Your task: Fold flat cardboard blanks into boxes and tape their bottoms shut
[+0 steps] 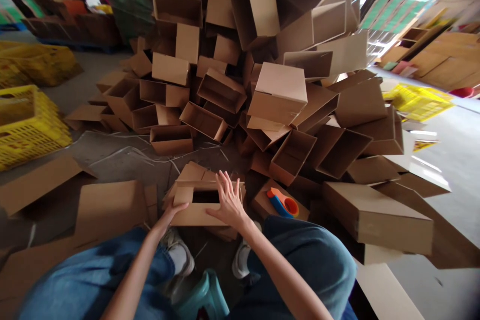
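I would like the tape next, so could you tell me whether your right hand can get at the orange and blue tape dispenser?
Probably yes: the tape dispenser lies uncovered just beside the right hand, nothing between them.
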Tool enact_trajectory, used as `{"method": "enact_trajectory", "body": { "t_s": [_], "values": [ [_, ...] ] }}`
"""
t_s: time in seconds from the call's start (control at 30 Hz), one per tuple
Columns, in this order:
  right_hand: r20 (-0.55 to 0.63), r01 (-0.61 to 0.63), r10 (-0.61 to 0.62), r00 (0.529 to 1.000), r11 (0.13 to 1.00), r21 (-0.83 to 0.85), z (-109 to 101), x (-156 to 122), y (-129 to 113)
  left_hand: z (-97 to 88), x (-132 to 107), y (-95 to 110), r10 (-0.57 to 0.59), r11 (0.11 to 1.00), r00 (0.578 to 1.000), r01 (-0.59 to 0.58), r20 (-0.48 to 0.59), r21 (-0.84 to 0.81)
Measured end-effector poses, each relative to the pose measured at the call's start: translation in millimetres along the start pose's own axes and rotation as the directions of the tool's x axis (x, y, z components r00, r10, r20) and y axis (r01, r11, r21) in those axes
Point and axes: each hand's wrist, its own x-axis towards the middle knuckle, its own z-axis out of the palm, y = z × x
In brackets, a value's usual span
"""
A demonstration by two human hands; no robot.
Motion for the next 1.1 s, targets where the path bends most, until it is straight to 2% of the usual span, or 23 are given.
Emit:
{"method": "enact_trajectory", "body": {
  "t_s": [0.07,0.13,0.43,0.67,0.8,1.1],
  "values": [
    [0.113,0.035,-0.031,0.993,0.999,-0.030,2.3,-2.6,-2.8,1.4,1.7,-1.0,0.004,1.000,0.999,-0.004,-0.032,-0.001],
    [0.169,0.057,-0.047,0.984,0.997,-0.054,8.0,-5.2,-8.0,2.9,4.0,-2.7,0.024,1.000,0.998,-0.025,-0.059,-0.010],
    [0.229,0.065,-0.002,0.973,0.962,-0.267,23.0,-6.9,-22.5,4.4,12.1,-8.9,0.060,0.995,0.996,-0.065,-0.068,-0.081],
    [0.201,0.039,0.004,0.980,0.977,-0.209,23.7,-15.3,-20.0,3.7,9.8,-8.3,0.034,0.993,0.997,-0.041,-0.064,-0.112],
    [0.184,0.020,0.006,0.983,0.990,-0.138,22.9,-21.4,-19.7,2.6,4.7,-6.4,0.005,0.996,0.998,-0.012,-0.067,-0.092],
    [0.137,-0.016,0.028,0.990,0.996,-0.092,26.7,-27.4,-22.0,-0.1,7.1,-9.8,0.013,0.999,0.998,-0.015,-0.058,-0.032]
  ]
}}
